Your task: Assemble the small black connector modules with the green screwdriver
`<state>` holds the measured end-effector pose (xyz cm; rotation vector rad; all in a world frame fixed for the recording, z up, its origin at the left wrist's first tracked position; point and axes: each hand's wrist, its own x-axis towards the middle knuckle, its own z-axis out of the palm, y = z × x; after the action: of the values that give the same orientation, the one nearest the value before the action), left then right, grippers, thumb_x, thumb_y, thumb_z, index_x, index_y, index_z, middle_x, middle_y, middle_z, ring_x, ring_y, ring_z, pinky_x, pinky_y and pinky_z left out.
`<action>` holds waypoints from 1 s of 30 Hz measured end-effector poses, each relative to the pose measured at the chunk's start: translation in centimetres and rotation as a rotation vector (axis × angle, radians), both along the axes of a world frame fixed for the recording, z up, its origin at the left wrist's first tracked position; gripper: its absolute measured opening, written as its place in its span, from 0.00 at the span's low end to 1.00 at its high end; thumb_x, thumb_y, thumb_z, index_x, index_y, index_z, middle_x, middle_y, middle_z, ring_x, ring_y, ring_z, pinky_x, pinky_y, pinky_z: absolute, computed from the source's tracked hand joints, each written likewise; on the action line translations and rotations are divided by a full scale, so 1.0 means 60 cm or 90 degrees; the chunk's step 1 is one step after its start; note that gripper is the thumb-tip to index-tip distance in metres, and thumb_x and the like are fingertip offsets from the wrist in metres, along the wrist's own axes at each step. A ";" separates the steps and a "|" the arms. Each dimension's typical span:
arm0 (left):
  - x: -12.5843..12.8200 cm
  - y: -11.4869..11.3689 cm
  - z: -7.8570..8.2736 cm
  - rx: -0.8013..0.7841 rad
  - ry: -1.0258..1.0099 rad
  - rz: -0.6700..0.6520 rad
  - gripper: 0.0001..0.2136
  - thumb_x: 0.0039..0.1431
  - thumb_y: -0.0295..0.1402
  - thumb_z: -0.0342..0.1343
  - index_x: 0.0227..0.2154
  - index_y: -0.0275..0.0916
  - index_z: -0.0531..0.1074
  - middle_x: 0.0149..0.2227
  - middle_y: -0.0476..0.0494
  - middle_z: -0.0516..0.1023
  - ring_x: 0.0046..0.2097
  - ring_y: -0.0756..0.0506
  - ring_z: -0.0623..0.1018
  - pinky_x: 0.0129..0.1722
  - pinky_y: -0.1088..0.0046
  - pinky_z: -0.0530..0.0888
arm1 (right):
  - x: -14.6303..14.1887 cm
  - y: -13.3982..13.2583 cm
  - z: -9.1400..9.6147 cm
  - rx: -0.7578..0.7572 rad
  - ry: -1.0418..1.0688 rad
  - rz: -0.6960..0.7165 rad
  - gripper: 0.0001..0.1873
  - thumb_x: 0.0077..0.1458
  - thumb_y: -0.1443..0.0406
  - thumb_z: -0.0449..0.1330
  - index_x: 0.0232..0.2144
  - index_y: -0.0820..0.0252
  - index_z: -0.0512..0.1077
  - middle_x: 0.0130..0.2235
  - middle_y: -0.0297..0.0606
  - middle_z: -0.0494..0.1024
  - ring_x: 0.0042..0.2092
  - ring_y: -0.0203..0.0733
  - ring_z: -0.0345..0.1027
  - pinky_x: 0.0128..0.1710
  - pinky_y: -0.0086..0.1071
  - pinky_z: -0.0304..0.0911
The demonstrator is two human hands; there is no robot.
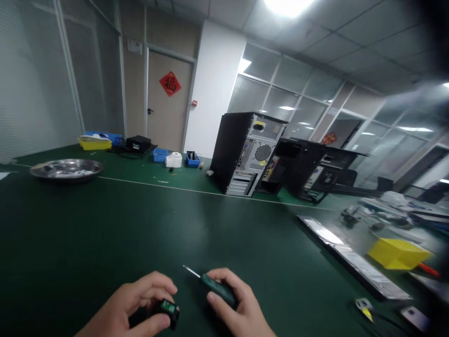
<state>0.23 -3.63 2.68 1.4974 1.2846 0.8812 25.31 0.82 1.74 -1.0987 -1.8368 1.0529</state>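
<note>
Left hand [140,299] grips a small black part [169,309] between thumb and curled fingers; a green face on the part is turned upward. Right hand [240,299] is closed around the dark green handle of a screwdriver [218,289], with its thin metal shaft pointing forward and to the left. Both items are located at the near edge of the view, over the dark green work surface [140,224]; the shaft tip is apart from the black part. Whether either hand rests on the surface cannot be determined. Beyond the hands, a black computer tower [233,145] stands upright with its rear panel exposed; a second computer case [308,164] is positioned to its right. A shallow round metal tray [84,176] is located at far left. Near the back edge, a white object [174,160] sits between two small blue bins [160,155]. On the right side, a long flat panel [354,257] lies diagonally, with a yellow container [396,255] beside it. Items at far right are blurred.
</note>
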 end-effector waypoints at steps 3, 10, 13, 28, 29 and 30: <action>-0.002 0.005 0.007 0.008 -0.029 -0.034 0.08 0.54 0.35 0.62 0.37 0.41 0.76 0.37 0.45 0.83 0.43 0.42 0.82 0.45 0.70 0.77 | -0.002 0.000 -0.001 0.014 0.002 -0.009 0.13 0.56 0.56 0.62 0.41 0.57 0.76 0.36 0.38 0.80 0.39 0.43 0.75 0.41 0.30 0.70; -0.011 0.023 -0.013 0.068 -0.143 -0.004 0.04 0.54 0.29 0.64 0.34 0.40 0.78 0.37 0.45 0.84 0.42 0.45 0.82 0.44 0.71 0.78 | -0.005 0.001 -0.014 0.126 -0.066 0.069 0.08 0.56 0.63 0.63 0.39 0.56 0.77 0.35 0.36 0.82 0.37 0.40 0.78 0.38 0.26 0.71; -0.011 0.031 -0.024 0.095 -0.151 0.007 0.06 0.53 0.26 0.65 0.34 0.41 0.79 0.39 0.46 0.84 0.43 0.45 0.82 0.44 0.73 0.78 | -0.006 0.006 -0.017 0.136 -0.070 0.065 0.08 0.56 0.64 0.64 0.39 0.56 0.77 0.36 0.38 0.83 0.37 0.41 0.79 0.37 0.26 0.72; 0.007 0.034 -0.024 0.133 -0.195 0.053 0.12 0.47 0.18 0.67 0.30 0.43 0.81 0.35 0.50 0.86 0.40 0.47 0.85 0.42 0.79 0.81 | -0.005 0.011 -0.020 0.098 -0.049 0.065 0.05 0.57 0.65 0.62 0.38 0.56 0.76 0.36 0.37 0.83 0.37 0.41 0.79 0.30 0.25 0.71; 0.008 0.033 -0.022 0.125 -0.208 0.057 0.12 0.46 0.18 0.67 0.30 0.43 0.81 0.35 0.50 0.86 0.40 0.47 0.85 0.42 0.79 0.81 | -0.007 0.011 -0.019 0.094 -0.041 0.064 0.05 0.57 0.65 0.62 0.37 0.56 0.76 0.35 0.37 0.83 0.36 0.41 0.79 0.30 0.25 0.71; 0.009 0.033 -0.020 0.117 -0.220 0.060 0.12 0.46 0.17 0.67 0.29 0.43 0.81 0.35 0.50 0.86 0.40 0.47 0.85 0.42 0.79 0.81 | -0.008 0.011 -0.018 0.091 -0.033 0.064 0.05 0.57 0.65 0.62 0.37 0.56 0.76 0.35 0.37 0.82 0.36 0.41 0.78 0.30 0.25 0.71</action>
<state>0.76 -1.65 1.45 1.3564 1.0470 1.2881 24.85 1.47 0.69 -0.9658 -1.9936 0.9417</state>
